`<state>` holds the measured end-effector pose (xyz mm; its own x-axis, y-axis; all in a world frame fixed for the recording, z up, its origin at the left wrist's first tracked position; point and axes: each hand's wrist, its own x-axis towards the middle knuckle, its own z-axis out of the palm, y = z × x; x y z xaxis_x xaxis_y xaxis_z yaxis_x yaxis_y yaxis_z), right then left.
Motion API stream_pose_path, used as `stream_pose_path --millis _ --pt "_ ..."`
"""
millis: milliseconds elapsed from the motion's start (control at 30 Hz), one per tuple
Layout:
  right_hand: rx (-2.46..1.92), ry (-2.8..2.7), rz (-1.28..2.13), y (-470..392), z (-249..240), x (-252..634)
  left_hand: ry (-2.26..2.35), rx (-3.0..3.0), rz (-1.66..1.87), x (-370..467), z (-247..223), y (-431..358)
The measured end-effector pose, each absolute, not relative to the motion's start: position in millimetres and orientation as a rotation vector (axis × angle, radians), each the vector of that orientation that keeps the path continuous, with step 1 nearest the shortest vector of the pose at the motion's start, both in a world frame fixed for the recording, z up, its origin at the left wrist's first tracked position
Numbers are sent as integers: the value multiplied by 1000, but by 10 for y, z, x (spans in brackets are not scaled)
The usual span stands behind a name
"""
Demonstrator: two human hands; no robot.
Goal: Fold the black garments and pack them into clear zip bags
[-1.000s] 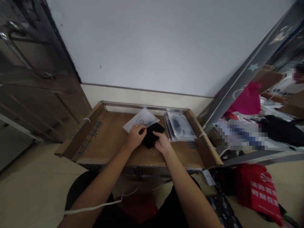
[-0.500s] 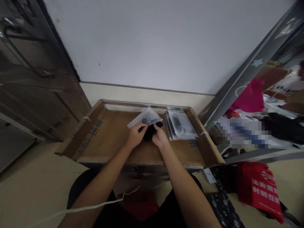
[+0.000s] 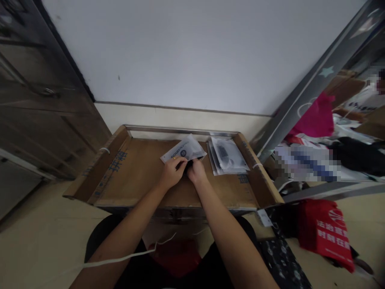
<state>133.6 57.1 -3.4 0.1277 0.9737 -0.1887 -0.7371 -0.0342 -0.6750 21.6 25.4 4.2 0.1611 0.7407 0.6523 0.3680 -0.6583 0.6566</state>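
Observation:
A frosted plastic bag (image 3: 189, 145) with dark printed lettering lies tilted over the cardboard, its mouth toward me. My left hand (image 3: 172, 171) pinches the bag's near edge between thumb and fingers. At the bag's mouth my right hand (image 3: 197, 171) grips a soft black item (image 3: 189, 165), perhaps folded cloth; the fingertips are partly hidden at the opening. Most of the black item is out of sight behind my hands and inside the bag. Just right of my hands, several similar frosted bags (image 3: 228, 154) with dark contents lie in a stack.
A cardboard-lined tray (image 3: 141, 168) with raised sides forms the work surface against a pale wall. A white cord (image 3: 120, 261) crosses over my left forearm. Cluttered shelving stands at right, with a red bag (image 3: 325, 233) on the floor below and a metal door at left.
The black item, largely visible before, is now mostly hidden at the bag's mouth. My right hand has moved slightly left and in toward the bag. The bag's printing shows more fully.

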Motion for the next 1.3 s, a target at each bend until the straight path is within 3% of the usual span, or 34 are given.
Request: stream_pose_path --millis 200,533,800,1000,1167,1300 --pt "-769 -585 1427 461 12 1226 1045 2100 1491 197 54 191" --pt "-701 -602 1802 165 252 1420 1122 1565 1521 84 104 244" --pt "-979 -949 1547 -204 420 1624 1030 1211 1540 12 107 357" --pt "-1017 -1225 887 -371 644 2260 885 1074 1229 -100 343 220" --pt "-890 -1459 1120 -386 727 2337 771 1161 923 -90 604 96" --pt "-915 -1467 1183 -379 697 2254 831 1240 906 -104 696 142"
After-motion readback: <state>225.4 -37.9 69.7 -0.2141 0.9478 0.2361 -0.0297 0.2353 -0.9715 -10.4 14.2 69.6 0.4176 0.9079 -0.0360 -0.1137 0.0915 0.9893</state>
